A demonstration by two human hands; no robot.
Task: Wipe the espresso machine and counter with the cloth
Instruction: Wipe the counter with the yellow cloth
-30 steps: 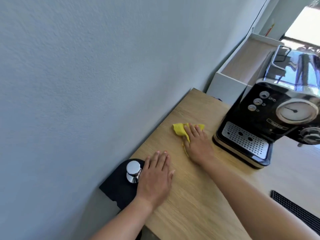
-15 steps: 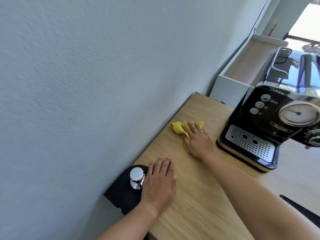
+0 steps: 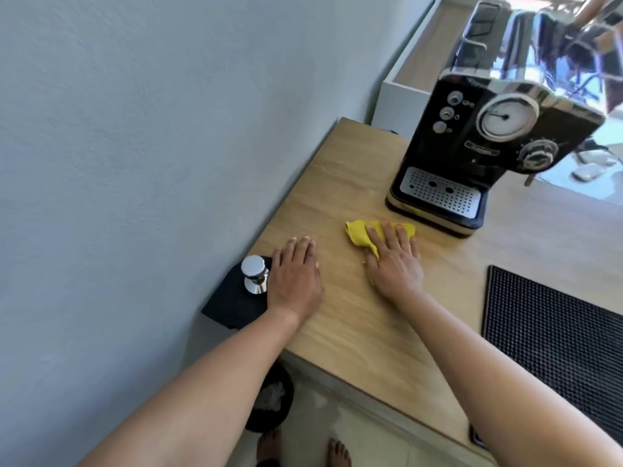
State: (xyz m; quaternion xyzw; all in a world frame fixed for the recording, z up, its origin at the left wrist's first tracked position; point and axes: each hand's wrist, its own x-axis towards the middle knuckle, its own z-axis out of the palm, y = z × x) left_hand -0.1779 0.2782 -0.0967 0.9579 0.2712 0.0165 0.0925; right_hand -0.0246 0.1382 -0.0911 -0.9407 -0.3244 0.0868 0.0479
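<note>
I have my right hand (image 3: pixel 394 264) flat, fingers straight, pressing the cloth (image 3: pixel 359 232) on the counter (image 3: pixel 354 332); the espresso machine (image 3: pixel 472 146) stands just beyond these fingertips, toward the far edge. My left hand (image 3: pixel 295 278) lies flat, farther off.

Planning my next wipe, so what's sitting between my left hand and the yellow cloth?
Nothing; the head view shows only bare wooden counter between the left hand and the cloth.

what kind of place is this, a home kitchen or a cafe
Likely a coffee corner, at home or in a small café; the view cannot settle which. An espresso machine stands on a wooden counter, with a metal tamper on a black pad and a ribbed black mat.
</note>
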